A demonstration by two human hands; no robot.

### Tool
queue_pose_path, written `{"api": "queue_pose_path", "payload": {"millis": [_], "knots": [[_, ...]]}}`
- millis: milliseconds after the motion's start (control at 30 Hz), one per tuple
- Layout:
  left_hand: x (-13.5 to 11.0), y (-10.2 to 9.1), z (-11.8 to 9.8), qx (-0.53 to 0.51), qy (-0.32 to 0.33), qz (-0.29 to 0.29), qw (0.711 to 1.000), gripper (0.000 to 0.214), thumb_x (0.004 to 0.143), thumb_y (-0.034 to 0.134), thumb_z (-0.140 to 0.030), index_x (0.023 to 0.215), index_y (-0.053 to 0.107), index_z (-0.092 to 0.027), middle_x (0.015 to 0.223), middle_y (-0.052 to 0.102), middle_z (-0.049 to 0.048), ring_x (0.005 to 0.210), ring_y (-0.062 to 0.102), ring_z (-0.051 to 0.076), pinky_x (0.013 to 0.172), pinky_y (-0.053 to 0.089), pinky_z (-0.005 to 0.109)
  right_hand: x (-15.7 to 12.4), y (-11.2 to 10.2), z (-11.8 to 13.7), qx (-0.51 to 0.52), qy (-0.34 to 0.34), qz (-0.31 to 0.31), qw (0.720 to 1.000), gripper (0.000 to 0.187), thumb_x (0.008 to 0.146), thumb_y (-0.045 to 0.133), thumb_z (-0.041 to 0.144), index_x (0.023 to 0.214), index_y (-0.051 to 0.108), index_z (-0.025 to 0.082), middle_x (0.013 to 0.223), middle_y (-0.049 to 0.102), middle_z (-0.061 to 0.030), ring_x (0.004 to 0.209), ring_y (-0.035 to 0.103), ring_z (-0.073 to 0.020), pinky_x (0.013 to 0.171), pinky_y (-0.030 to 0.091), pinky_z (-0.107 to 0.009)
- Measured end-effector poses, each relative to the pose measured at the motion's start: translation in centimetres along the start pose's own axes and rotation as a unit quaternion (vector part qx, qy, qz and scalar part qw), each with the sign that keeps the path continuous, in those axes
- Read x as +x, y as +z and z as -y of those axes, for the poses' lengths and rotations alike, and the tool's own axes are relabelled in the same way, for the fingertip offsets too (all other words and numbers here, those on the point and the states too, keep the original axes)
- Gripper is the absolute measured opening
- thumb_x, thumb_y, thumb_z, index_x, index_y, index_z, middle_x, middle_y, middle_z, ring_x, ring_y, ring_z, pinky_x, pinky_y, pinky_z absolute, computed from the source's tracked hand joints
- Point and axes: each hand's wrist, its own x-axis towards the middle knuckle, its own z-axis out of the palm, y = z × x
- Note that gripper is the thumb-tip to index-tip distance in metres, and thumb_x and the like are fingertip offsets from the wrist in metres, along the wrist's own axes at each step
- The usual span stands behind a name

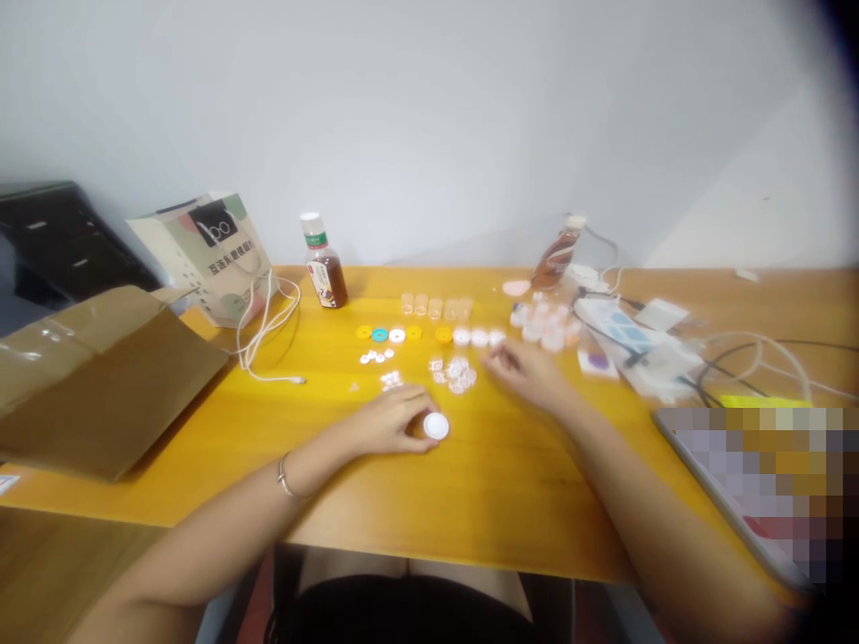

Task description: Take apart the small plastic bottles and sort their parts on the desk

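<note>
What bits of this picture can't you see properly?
Head view:
- Blurred: the right hand, so I cannot tell whether it is open or holding something.
- Hidden: part of the cap, under the gripping fingers of the left hand.
- Pixelated, and cut off by the right edge: the screen.
- Too small: the clear bits, and the writing on the bottle.

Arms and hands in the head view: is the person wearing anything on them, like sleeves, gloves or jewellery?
Both arms show no sleeves and no gloves as far as the view reaches. The wrist of the left hand carries a thin silvery bangle. The right hand is blurred; no ring or watch can be made out.
</note>
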Motion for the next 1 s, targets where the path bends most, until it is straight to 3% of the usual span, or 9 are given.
{"api": "queue_pose_path", "payload": {"millis": [133,233,633,767,900,1000], "knots": [[0.0,0.2,0.3,0.039,0.004,0.001,0.999,0.028,0.073,0.060,-0.036,0.092,0.055,-0.017,0.088,0.057,0.0053,0.081,0.052,0.018,0.073,0.041,0.030,-1.7,1.7,3.8,0.093,-0.145,0.123,0.977,0.034,0.071,0.061,0.049,0.085,0.054,0.019,0.078,0.058,-0.0028,0.070,0.051,-0.0158,0.063,0.039,-0.026],[0.0,0.4,0.6,0.061,0.008,0.009,0.998,0.029,0.072,0.061,-0.039,0.091,0.055,-0.017,0.087,0.056,0.0049,0.080,0.052,0.018,0.071,0.041,0.029,-2.5,2.9,5.1,0.115,-0.156,0.185,0.963,0.032,0.069,0.064,0.046,0.082,0.054,0.018,0.079,0.059,-0.0025,0.071,0.051,-0.0154,0.063,0.039,-0.026],[0.2,1.0,0.8,0.063,-0.014,-0.020,0.998,0.025,0.066,0.063,-0.034,0.083,0.055,-0.017,0.078,0.056,0.0023,0.076,0.053,0.017,0.069,0.041,0.027,-2.8,3.6,4.8,0.157,-0.112,0.170,0.967,0.013,0.065,0.064,0.023,0.072,0.055,0.018,0.065,0.058,0.0016,0.060,0.051,-0.0115,0.055,0.039,-0.022],[0.2,1.0,0.5,0.060,-0.021,-0.028,0.998,0.022,0.067,0.062,-0.032,0.082,0.056,-0.017,0.076,0.055,0.0022,0.073,0.052,0.016,0.069,0.041,0.027,-1.8,2.6,3.3,0.187,-0.088,0.074,0.976,0.017,0.066,0.060,0.025,0.081,0.057,0.018,0.069,0.060,0.0000,0.062,0.053,-0.0122,0.058,0.042,-0.023],[0.1,1.0,0.6,0.042,-0.019,-0.023,0.999,0.021,0.068,0.061,-0.029,0.085,0.056,-0.017,0.081,0.056,0.0026,0.076,0.052,0.015,0.070,0.041,0.027,0.4,1.0,-0.2,0.116,0.011,-0.088,0.989,0.024,0.067,0.059,0.034,0.083,0.058,0.016,0.076,0.062,-0.0049,0.067,0.055,-0.0163,0.062,0.042,-0.028],[-0.1,1.0,0.7,0.041,-0.018,-0.021,0.999,0.021,0.069,0.060,-0.029,0.086,0.055,-0.018,0.081,0.055,0.0027,0.075,0.051,0.015,0.069,0.041,0.026,1.7,0.4,-2.9,0.059,0.081,-0.162,0.982,0.026,0.067,0.056,0.036,0.082,0.059,0.015,0.075,0.061,-0.0072,0.069,0.054,-0.0191,0.062,0.041,-0.030]]}}
